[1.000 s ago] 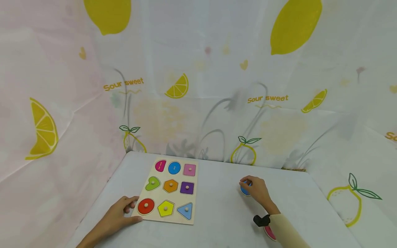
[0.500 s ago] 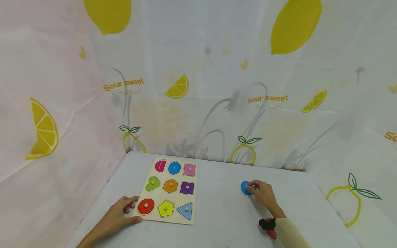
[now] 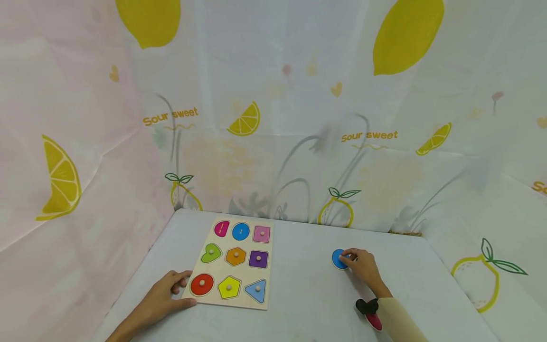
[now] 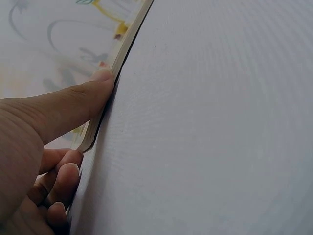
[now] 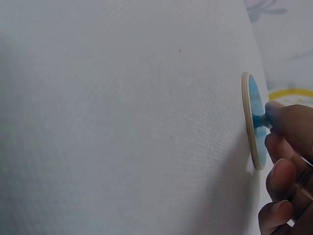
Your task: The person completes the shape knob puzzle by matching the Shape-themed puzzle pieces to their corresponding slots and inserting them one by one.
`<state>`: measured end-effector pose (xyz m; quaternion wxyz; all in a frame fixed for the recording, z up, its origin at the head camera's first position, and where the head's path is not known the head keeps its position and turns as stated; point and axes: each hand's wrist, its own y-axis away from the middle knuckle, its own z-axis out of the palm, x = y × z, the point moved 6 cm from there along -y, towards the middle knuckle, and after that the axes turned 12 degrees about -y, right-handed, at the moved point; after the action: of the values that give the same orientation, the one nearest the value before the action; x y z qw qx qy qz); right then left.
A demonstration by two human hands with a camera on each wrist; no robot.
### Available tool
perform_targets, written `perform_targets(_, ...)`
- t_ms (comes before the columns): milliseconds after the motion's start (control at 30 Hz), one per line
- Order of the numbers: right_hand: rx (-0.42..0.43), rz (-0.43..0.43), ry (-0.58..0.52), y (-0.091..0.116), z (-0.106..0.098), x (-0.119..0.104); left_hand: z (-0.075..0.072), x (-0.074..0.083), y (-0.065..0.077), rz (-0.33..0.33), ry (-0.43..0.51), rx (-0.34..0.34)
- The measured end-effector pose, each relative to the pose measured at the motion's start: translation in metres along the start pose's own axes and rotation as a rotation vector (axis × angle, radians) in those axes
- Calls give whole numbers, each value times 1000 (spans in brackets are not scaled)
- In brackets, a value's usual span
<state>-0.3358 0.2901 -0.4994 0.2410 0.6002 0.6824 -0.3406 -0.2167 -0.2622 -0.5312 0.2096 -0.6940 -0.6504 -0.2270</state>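
Observation:
A wooden shape-puzzle board (image 3: 248, 271) lies on the left of the white table. My left hand (image 3: 164, 294) holds its near left corner, the thumb (image 4: 73, 105) against the front edge and curled fingers at the side. Right of the board, my right hand (image 3: 363, 268) pinches the knob of a round blue puzzle piece (image 3: 337, 258). In the right wrist view the blue piece (image 5: 255, 88) is seen edge-on, close to the tabletop; whether it touches is unclear. A crimson puzzle piece (image 3: 374, 323) lies beneath my right wrist, partly hidden by a black wristband (image 3: 366, 306).
Knobbed shapes sit in the board, among them a red circle (image 3: 202, 285), a yellow pentagon (image 3: 229, 288) and a green heart (image 3: 211, 253). A crimson half-round slot (image 3: 221, 229) and a blue round slot (image 3: 241, 232) show no knobs. Lemon-printed sheeting (image 3: 273, 156) walls the table's back and sides.
My right hand has shifted slightly right and nearer, from over the blue piece to its right side, uncovering more of it. The blue piece, the board and my left hand stay in place.

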Motion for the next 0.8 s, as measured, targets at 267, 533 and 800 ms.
perform_targets(267, 19, 10, 6, -3, 1, 7, 0, 1, -2, 7, -5, -12)
perform_targets(533, -3, -4, -14, 0, 4, 3, 5, -5, -2, -31, -1, -26)
perform_targets(800, -4, -1, 13, -2, 3, -5, 1, 0, -1, -38, -6, -30)
